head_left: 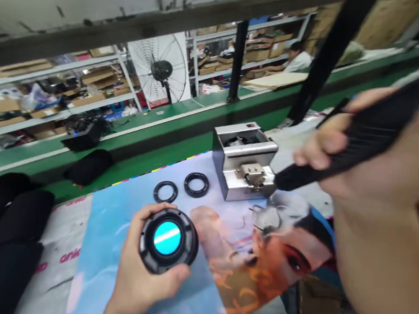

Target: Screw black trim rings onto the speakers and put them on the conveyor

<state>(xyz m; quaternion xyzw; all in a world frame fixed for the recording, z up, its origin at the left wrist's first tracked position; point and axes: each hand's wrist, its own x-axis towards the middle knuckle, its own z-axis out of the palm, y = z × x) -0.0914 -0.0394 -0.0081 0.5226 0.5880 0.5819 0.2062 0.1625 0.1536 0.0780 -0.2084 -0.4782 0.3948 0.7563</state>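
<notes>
My left hand [134, 276] is wrapped round the rim of a round black lens assembly [187, 246], whose blue-green glass faces me with a bright streak across it. My right hand [358, 184], large and close to the camera, grips a black electric screwdriver [369, 134] slanting down to the left. Its front end comes up to the metal screw feeder [237, 192], at the right side of the feeder's front; whether it touches cannot be made out. Two black rings, a thinner ring [155, 195] and a thicker ring [187, 186], lie beyond the lens assembly.
A printed poster sheet [107, 226] covers the bench. Black padded items [18, 225] are piled at the left, and a dark cloth-like item [90, 165] lies on the green conveyor [129, 175]. Behind stand a fan [161, 70], loaded shelves and a person [298, 60]. A beam crosses overhead.
</notes>
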